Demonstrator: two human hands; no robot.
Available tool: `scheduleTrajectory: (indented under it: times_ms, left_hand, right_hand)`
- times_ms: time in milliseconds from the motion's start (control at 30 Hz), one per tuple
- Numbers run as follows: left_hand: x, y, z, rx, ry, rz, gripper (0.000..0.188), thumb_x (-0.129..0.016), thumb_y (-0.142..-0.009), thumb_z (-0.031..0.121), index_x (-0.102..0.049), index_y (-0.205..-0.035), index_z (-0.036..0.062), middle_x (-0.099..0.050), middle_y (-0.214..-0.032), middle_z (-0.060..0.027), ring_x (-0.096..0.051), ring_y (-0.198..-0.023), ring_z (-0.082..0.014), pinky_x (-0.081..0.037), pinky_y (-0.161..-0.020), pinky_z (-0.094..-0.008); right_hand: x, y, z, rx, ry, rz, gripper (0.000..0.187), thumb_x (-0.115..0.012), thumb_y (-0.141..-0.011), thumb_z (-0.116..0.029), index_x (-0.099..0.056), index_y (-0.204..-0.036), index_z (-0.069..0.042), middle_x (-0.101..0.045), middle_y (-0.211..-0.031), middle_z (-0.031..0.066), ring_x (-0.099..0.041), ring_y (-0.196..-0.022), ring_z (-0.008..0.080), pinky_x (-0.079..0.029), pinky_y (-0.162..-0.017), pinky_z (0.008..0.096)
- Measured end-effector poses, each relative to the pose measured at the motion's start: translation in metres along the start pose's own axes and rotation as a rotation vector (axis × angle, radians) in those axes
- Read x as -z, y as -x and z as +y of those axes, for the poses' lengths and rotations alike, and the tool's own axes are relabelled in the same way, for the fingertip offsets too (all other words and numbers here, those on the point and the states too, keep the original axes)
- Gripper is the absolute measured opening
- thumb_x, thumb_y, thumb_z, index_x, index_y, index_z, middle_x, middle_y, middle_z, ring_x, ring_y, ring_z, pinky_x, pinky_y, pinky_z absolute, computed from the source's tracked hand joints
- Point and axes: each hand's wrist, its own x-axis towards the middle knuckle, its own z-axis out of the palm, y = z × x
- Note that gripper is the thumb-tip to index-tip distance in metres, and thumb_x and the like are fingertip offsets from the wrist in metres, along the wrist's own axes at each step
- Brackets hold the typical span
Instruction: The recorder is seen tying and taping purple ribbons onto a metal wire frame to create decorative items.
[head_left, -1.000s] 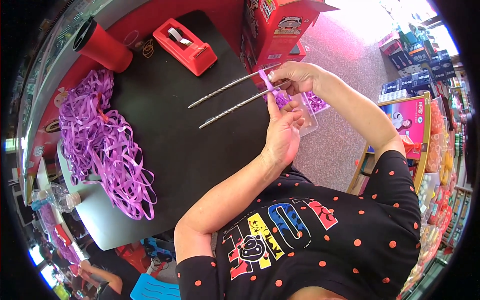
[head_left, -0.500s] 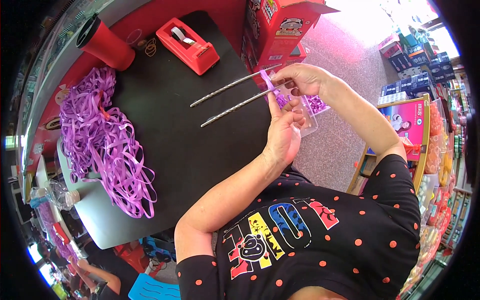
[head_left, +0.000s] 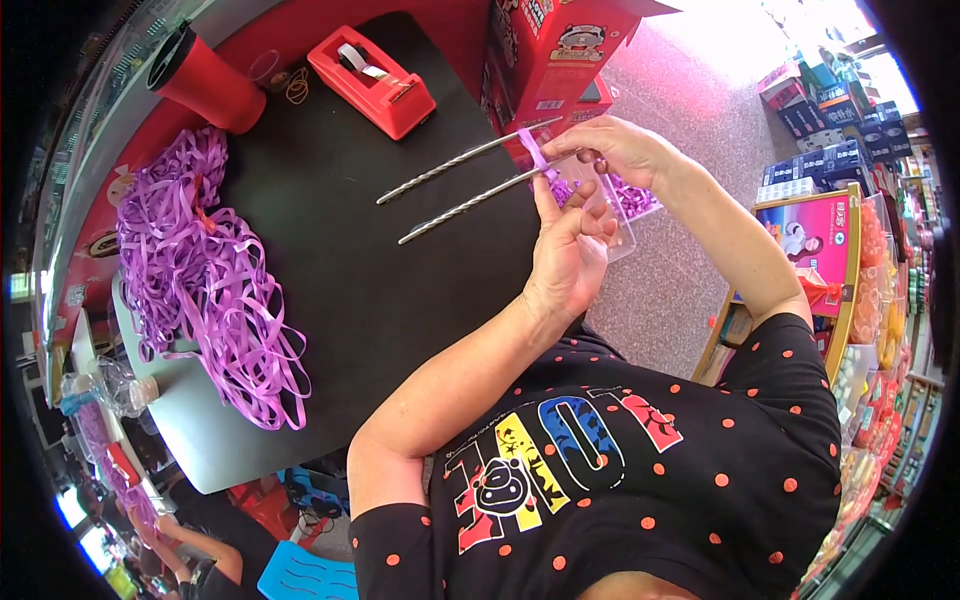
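Two long metal rods with twisted, drill-bit-like shafts lie side by side, slanting over the black table. A purple ribbon spans both rods near their right ends. My right hand is closed at the ribbon, thumb and fingers pinching beside the nearer rod. From below, my left hand reaches in, its index finger stretched up against the ribbon and the other fingers curled. Exactly what lies between its fingers is partly hidden. Behind and under the hands sits a clear plastic box with small purple ribbon pieces.
A large heap of purple ribbon covers the left of the black table. Along the far side stand a red tumbler and a red tape dispenser. Red cartons rise beyond the rods. Another person's arm shows at lower left.
Both hands stay at the ribbon on the rods, with only slight finger movement. The whole view has shifted a little.
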Motion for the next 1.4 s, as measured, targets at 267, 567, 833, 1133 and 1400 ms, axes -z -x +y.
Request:
scheduleTrajectory:
  times_ms: [267, 567, 833, 1133, 1400]
  left_hand:
    - [0.0, 0.0, 0.001, 0.018, 0.012, -0.023, 0.097, -0.049, -0.069, -0.004, -0.004, -0.146, 0.0329, -0.04, -0.12, -0.0038, -0.038, -0.104, -0.0208, -0.034, -0.088, -0.0388]
    - [0.002, 0.001, 0.004, 0.019, -0.012, -0.02, 0.097, -0.051, -0.07, 0.001, -0.002, -0.148, 0.0313, -0.043, -0.117, -0.0017, -0.041, -0.102, -0.0193, -0.032, -0.09, -0.0374]
    - [0.004, 0.001, 0.002, 0.04, 0.031, 0.006, 0.072, -0.05, -0.071, 0.001, -0.03, -0.133, 0.0328, -0.048, -0.115, -0.0005, -0.044, -0.107, -0.0189, -0.033, -0.095, -0.0401]
    - [0.005, 0.0, 0.003, 0.031, 0.005, -0.059, 0.097, -0.049, -0.071, 0.002, 0.001, -0.148, 0.0318, -0.043, -0.119, -0.0023, -0.041, -0.103, -0.0185, -0.033, -0.09, -0.0386]
    - [0.002, 0.004, 0.005, 0.03, 0.028, -0.04, 0.081, -0.051, -0.072, 0.002, -0.02, -0.141, 0.0315, -0.049, -0.117, -0.0043, -0.048, -0.104, -0.0203, -0.037, -0.094, -0.0386]
  right_hand:
    - [0.005, -0.014, 0.008, 0.17, 0.169, 0.113, 0.03, -0.066, -0.084, -0.028, -0.069, -0.098, -0.001, -0.067, -0.093, 0.005, -0.058, -0.092, 0.0103, -0.044, -0.084, 0.0268]
    - [-0.005, -0.004, 0.003, 0.217, 0.041, 0.1, 0.021, -0.069, -0.081, -0.023, -0.071, -0.087, -0.003, -0.067, -0.084, 0.0045, -0.058, -0.084, 0.0108, -0.043, -0.079, 0.0271]
    - [0.013, -0.02, 0.024, 0.057, -0.106, 0.079, 0.015, -0.071, -0.08, -0.021, -0.071, -0.085, -0.007, -0.063, -0.077, -0.0009, -0.051, -0.068, 0.0057, -0.039, -0.062, 0.021]
    - [0.01, -0.014, 0.021, 0.039, -0.135, 0.004, 0.02, -0.066, -0.086, -0.024, -0.07, -0.09, -0.004, -0.061, -0.078, -0.0015, -0.045, -0.064, 0.0049, -0.038, -0.058, 0.0204]
    - [0.003, -0.027, 0.034, -0.132, -0.53, -0.147, 0.025, -0.062, -0.09, -0.029, -0.063, -0.102, -0.007, -0.06, -0.083, -0.001, -0.049, -0.066, 0.0083, -0.042, -0.058, 0.0247]
